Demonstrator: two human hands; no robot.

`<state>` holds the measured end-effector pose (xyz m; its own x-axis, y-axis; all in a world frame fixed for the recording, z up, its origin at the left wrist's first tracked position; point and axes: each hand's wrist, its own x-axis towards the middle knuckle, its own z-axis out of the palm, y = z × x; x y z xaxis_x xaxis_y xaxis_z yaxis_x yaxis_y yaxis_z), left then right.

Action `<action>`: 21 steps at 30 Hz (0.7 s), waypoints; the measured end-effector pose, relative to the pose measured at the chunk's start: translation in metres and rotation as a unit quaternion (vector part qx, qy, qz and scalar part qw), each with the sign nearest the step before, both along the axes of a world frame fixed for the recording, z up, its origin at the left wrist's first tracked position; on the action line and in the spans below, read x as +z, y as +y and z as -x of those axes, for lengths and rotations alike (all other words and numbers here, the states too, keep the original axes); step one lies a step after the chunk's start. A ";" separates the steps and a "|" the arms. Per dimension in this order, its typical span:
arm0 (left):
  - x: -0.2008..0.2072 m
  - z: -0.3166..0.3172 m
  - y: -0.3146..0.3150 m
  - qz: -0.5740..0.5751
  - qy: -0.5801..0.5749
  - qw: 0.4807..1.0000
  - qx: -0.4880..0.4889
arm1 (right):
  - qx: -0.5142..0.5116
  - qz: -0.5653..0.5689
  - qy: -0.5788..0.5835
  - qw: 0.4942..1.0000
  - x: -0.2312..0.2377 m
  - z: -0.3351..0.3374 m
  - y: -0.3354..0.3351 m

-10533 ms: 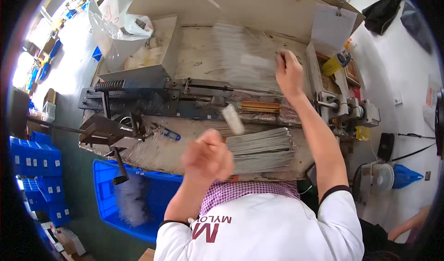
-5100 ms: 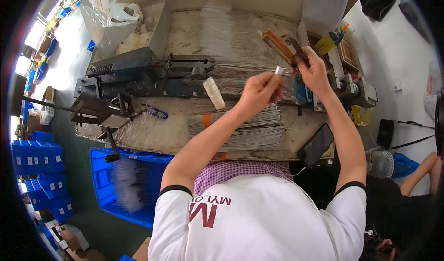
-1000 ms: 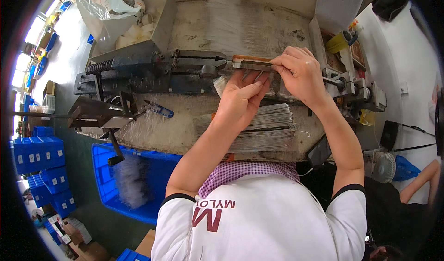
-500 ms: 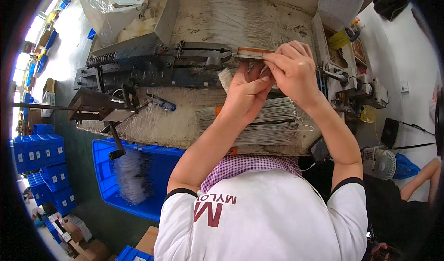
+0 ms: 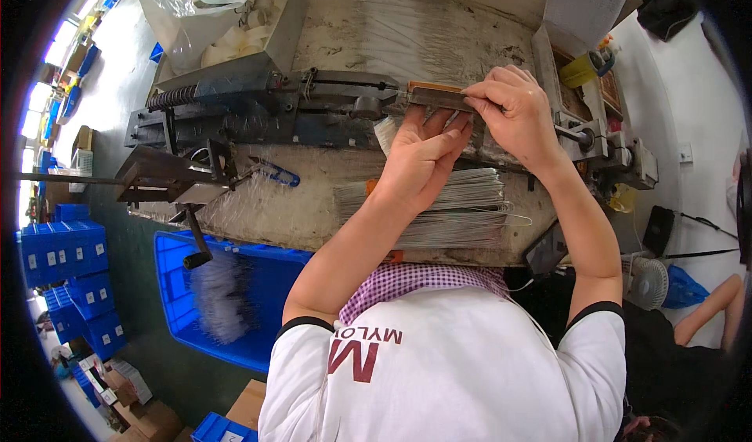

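Note:
Beside a long dark metal fixture [image 5: 329, 97] on the bench, both my hands meet at a flat dark metal bar [image 5: 440, 99]. An orange strip [image 5: 427, 85] shows along the bar's far edge. My left hand [image 5: 423, 152] reaches up from the near side, its fingers closed against the bar and their tips partly hidden by it. At the bar's right end, my right hand [image 5: 513, 109] pinches with thumb and forefinger. A pale cylindrical roll [image 5: 385, 133] lies just left of my left hand. Bundled thin metal wires [image 5: 454, 215] lie under my forearms.
A blue bin [image 5: 174, 285] holding pale bristly pieces stands below the bench's left side. A crank handle [image 5: 197, 246] juts over the bench edge near a blue-handled tool [image 5: 278, 174]. Fine strands [image 5: 392, 27] lie at the back. A phone [image 5: 546, 248] rests at the right edge.
My right hand has shifted slightly right along the bar. The bar's broad dark face now shows where a pale, narrow strip was visible before. My left hand has edged slightly right.

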<state>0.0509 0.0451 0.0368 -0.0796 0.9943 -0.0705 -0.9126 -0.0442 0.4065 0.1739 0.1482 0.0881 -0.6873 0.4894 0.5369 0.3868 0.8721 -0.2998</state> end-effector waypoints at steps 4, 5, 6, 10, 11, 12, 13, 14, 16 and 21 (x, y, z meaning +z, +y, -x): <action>0.000 0.000 0.001 0.007 0.006 1.000 -0.006 | 0.000 -0.015 -0.010 1.000 0.001 0.001 0.000; -0.002 0.001 0.002 0.004 0.007 1.000 -0.007 | 0.000 -0.015 -0.013 1.000 0.002 0.002 -0.001; -0.004 0.001 0.002 0.004 0.007 1.000 -0.008 | 0.000 -0.015 -0.015 1.000 0.002 0.002 -0.002; -0.002 0.000 0.003 0.020 -0.010 1.000 -0.002 | 0.014 -0.032 0.037 0.999 0.007 -0.004 -0.009; 0.000 0.000 0.001 0.018 -0.002 1.000 0.002 | 0.034 -0.019 0.035 0.999 0.012 -0.006 -0.014; -0.003 0.001 0.001 0.019 -0.002 1.000 0.002 | 0.054 -0.006 0.034 0.998 0.014 -0.007 -0.017; -0.008 0.003 0.001 0.049 0.002 0.999 -0.014 | 0.054 -0.005 0.034 0.998 0.011 -0.006 -0.018; -0.009 0.004 0.002 0.077 0.007 0.997 -0.031 | 0.053 -0.024 0.019 0.998 0.004 -0.002 -0.019; -0.005 0.002 0.004 0.028 0.015 0.999 -0.016 | 0.050 -0.043 0.004 0.998 0.000 0.001 -0.020; 0.000 0.001 0.002 -0.006 0.000 1.000 -0.003 | 0.009 0.043 0.075 0.996 0.012 -0.004 -0.010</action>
